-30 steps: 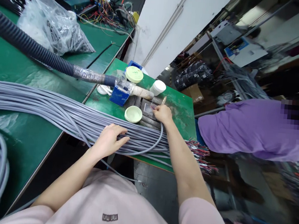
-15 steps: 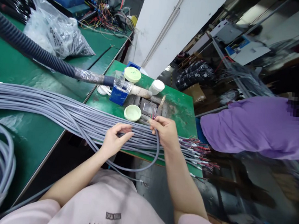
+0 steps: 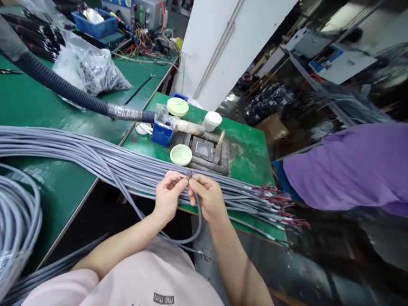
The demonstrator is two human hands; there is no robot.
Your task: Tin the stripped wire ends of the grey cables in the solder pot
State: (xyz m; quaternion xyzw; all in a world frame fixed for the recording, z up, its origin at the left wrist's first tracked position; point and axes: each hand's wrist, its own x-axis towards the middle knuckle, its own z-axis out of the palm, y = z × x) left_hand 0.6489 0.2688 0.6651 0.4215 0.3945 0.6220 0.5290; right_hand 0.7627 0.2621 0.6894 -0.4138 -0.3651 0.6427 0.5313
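Note:
Pinched in my right hand (image 3: 207,196) is the end of a grey cable (image 3: 198,219), which loops down below it. Thin coloured wires (image 3: 190,173) fan out of that end, between the fingertips of both hands. My left hand (image 3: 168,192) is closed with thumb and finger pressed on these wires. Under and behind my hands lies a long bundle of grey cables (image 3: 107,156), its stripped coloured ends (image 3: 278,202) at the right. Beyond my hands stand an open pale green tub (image 3: 181,155) and a small metal pot (image 3: 204,149) set in a frame.
A ribbed hose (image 3: 70,89) runs in from the left to a blue box (image 3: 162,133). Behind are a white tub (image 3: 212,121) and a green lid (image 3: 177,106). Coiled grey cable (image 3: 5,221) lies at left. At right is a person in a purple top (image 3: 360,166).
My right hand has brought the cable end left and toward me, away from the metal pot. My left hand, open before, has closed on the wires beside it.

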